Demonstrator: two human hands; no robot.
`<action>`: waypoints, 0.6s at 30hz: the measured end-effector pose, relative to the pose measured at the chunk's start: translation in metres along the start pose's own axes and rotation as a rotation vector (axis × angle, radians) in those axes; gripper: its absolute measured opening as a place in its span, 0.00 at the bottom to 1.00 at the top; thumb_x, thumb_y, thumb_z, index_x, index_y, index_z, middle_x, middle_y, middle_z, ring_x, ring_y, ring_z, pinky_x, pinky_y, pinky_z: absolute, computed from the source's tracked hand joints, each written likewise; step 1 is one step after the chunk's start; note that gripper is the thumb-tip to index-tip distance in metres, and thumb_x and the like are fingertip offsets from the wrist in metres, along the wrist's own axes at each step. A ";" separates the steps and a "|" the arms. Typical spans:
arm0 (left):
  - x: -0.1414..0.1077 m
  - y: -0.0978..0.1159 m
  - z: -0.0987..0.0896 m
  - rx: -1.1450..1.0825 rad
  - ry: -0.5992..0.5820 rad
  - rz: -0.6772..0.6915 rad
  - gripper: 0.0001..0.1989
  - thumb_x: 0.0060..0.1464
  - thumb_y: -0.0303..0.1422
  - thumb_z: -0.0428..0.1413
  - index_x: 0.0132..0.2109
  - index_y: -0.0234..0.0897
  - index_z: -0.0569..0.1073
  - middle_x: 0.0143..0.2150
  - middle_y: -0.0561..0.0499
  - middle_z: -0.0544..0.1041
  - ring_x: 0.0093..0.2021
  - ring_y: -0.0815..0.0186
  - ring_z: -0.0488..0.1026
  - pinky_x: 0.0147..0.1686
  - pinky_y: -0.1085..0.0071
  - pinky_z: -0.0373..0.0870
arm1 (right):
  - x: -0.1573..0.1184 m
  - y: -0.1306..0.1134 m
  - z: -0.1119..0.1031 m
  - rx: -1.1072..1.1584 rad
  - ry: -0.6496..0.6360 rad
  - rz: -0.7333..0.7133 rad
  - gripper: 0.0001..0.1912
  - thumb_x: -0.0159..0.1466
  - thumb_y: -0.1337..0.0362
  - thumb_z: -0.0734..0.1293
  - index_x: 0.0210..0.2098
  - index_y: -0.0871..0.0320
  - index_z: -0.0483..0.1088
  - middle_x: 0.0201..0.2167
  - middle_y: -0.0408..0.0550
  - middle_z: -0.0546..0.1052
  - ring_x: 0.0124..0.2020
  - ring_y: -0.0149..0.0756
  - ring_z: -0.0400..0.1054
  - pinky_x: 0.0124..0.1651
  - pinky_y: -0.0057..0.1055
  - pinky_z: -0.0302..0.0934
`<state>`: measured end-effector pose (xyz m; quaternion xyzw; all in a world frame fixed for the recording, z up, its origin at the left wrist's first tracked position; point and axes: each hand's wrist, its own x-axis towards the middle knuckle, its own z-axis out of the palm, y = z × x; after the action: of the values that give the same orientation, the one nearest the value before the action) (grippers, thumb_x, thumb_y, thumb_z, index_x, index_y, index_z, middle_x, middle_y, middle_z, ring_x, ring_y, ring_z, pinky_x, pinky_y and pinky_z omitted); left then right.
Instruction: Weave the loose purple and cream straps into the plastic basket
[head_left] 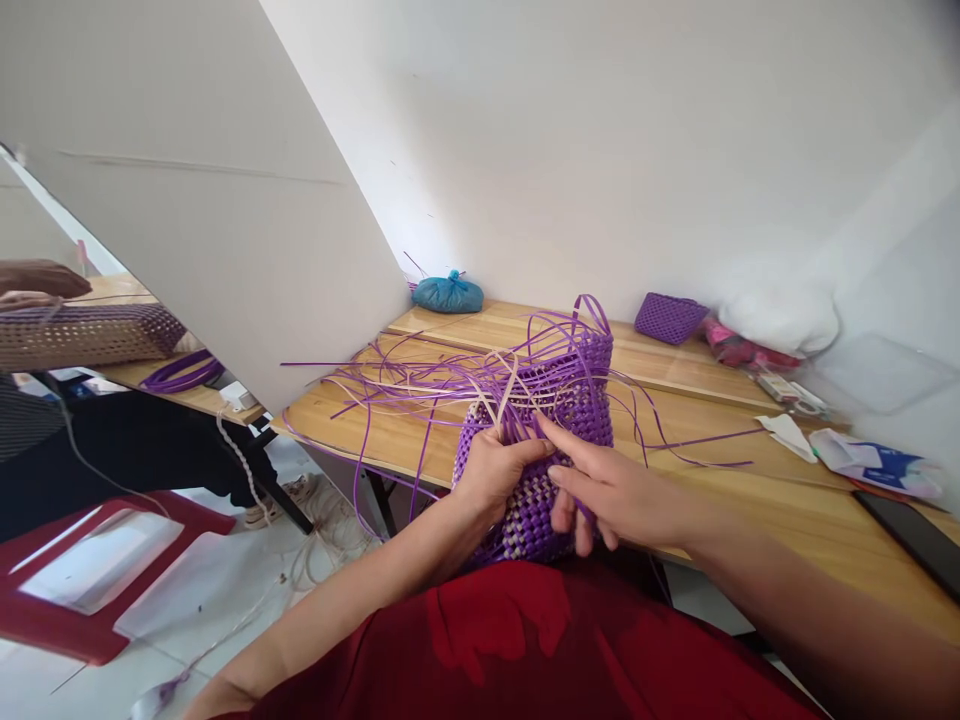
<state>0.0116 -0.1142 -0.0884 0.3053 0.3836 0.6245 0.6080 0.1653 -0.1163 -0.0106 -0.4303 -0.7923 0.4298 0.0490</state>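
Observation:
A woven basket (pixel 536 505) in purple and cream stands between the lap and the table's front edge. Long loose strips (pixel 420 375) fan out from its top, mostly to the left over the table. My left hand (pixel 491 470) pinches the basket's upper edge and the base of some strips, thumb pointing right. Close beside it, my right hand (pixel 592 485) lies against the basket's front, index finger stretched toward the strips and the other fingers apart and partly curled. Nothing shows clearly held in the right hand.
On the wooden table (pixel 720 480) are a blue bag (pixel 448 293), a small purple woven piece (pixel 669 317), a white bag (pixel 784 318) and a black phone (pixel 911 540). Beyond a partition (pixel 202 200), a person's hand (pixel 45 280) rests above another basket (pixel 90 335). A red stool (pixel 82 635) stands left.

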 end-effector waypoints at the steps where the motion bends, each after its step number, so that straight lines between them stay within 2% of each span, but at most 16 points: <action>1: 0.001 -0.001 0.001 -0.006 0.019 -0.008 0.12 0.35 0.30 0.69 0.29 0.33 0.76 0.28 0.49 0.77 0.27 0.68 0.72 0.32 0.71 0.67 | -0.008 0.002 -0.005 -0.193 0.086 -0.047 0.31 0.71 0.60 0.52 0.71 0.51 0.41 0.30 0.46 0.79 0.24 0.34 0.74 0.25 0.27 0.61; 2: 0.001 -0.002 0.001 -0.008 0.039 -0.018 0.13 0.34 0.30 0.70 0.29 0.33 0.75 0.27 0.50 0.76 0.27 0.68 0.71 0.32 0.71 0.67 | -0.016 0.005 -0.012 -0.413 0.183 -0.084 0.27 0.70 0.62 0.53 0.67 0.53 0.54 0.30 0.48 0.79 0.26 0.35 0.74 0.27 0.28 0.61; 3: 0.002 -0.002 0.001 -0.005 0.058 -0.027 0.13 0.33 0.30 0.70 0.28 0.33 0.75 0.26 0.51 0.75 0.26 0.69 0.70 0.31 0.71 0.66 | -0.024 0.010 -0.019 -0.628 0.271 -0.092 0.22 0.69 0.64 0.54 0.59 0.55 0.66 0.30 0.50 0.79 0.28 0.37 0.73 0.29 0.29 0.60; 4: 0.003 -0.003 0.002 0.001 0.073 -0.032 0.14 0.33 0.30 0.70 0.27 0.34 0.74 0.24 0.53 0.74 0.25 0.70 0.69 0.30 0.71 0.65 | -0.031 0.016 -0.027 -0.809 0.335 -0.059 0.18 0.67 0.65 0.55 0.48 0.57 0.73 0.29 0.51 0.79 0.29 0.38 0.73 0.30 0.30 0.59; 6: 0.005 -0.004 0.002 0.013 0.085 -0.025 0.15 0.32 0.30 0.70 0.27 0.34 0.73 0.23 0.54 0.73 0.24 0.71 0.68 0.29 0.72 0.64 | -0.042 0.028 -0.037 -1.025 0.345 0.079 0.14 0.65 0.67 0.58 0.33 0.59 0.74 0.27 0.52 0.78 0.28 0.41 0.73 0.28 0.32 0.57; 7: 0.005 -0.004 0.002 0.011 0.083 -0.017 0.15 0.31 0.30 0.71 0.26 0.34 0.73 0.23 0.55 0.72 0.24 0.71 0.67 0.29 0.72 0.64 | -0.044 0.031 -0.039 -1.067 0.301 0.126 0.12 0.64 0.66 0.59 0.30 0.58 0.73 0.25 0.52 0.78 0.27 0.42 0.73 0.28 0.32 0.56; 8: 0.006 -0.004 0.003 0.008 0.080 -0.011 0.15 0.31 0.30 0.71 0.26 0.34 0.72 0.23 0.55 0.72 0.24 0.72 0.67 0.29 0.72 0.64 | -0.044 0.032 -0.038 -1.074 0.258 0.122 0.10 0.63 0.65 0.61 0.29 0.58 0.73 0.25 0.50 0.77 0.26 0.41 0.72 0.27 0.32 0.57; 10: 0.006 -0.004 0.002 0.002 0.070 0.006 0.16 0.30 0.30 0.71 0.26 0.34 0.72 0.23 0.55 0.72 0.24 0.72 0.67 0.30 0.72 0.64 | -0.038 0.026 -0.031 -1.024 0.233 -0.062 0.09 0.63 0.67 0.61 0.35 0.57 0.74 0.29 0.49 0.79 0.30 0.40 0.73 0.31 0.33 0.61; 13: 0.006 -0.005 0.000 0.003 0.015 0.029 0.15 0.32 0.30 0.70 0.29 0.34 0.74 0.25 0.53 0.75 0.26 0.69 0.70 0.32 0.70 0.67 | -0.009 0.003 -0.021 -0.880 0.363 -0.482 0.20 0.65 0.74 0.56 0.53 0.56 0.68 0.50 0.52 0.76 0.48 0.38 0.72 0.47 0.34 0.65; 15: 0.006 -0.006 -0.003 0.011 -0.016 0.048 0.15 0.34 0.31 0.70 0.31 0.34 0.75 0.28 0.51 0.76 0.27 0.68 0.72 0.34 0.69 0.68 | 0.018 -0.009 -0.022 -0.830 0.406 -0.635 0.26 0.62 0.78 0.55 0.58 0.59 0.64 0.60 0.54 0.68 0.57 0.38 0.66 0.54 0.35 0.63; 16: 0.006 -0.006 -0.004 0.017 -0.023 0.056 0.15 0.35 0.31 0.70 0.31 0.34 0.75 0.28 0.51 0.77 0.27 0.67 0.72 0.34 0.68 0.68 | 0.032 -0.012 -0.026 -0.829 0.398 -0.665 0.25 0.62 0.79 0.56 0.56 0.60 0.65 0.60 0.55 0.68 0.57 0.38 0.65 0.54 0.36 0.63; 18: 0.006 -0.007 -0.005 0.031 -0.020 0.067 0.14 0.35 0.32 0.70 0.30 0.34 0.75 0.27 0.52 0.76 0.27 0.68 0.71 0.33 0.69 0.67 | 0.056 -0.012 -0.037 -0.860 0.348 -0.679 0.18 0.63 0.77 0.57 0.49 0.62 0.70 0.51 0.55 0.74 0.50 0.39 0.68 0.50 0.36 0.63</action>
<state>0.0105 -0.1094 -0.0974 0.3335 0.3770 0.6353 0.5857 0.1387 -0.0553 0.0050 -0.1972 -0.9699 -0.0481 0.1344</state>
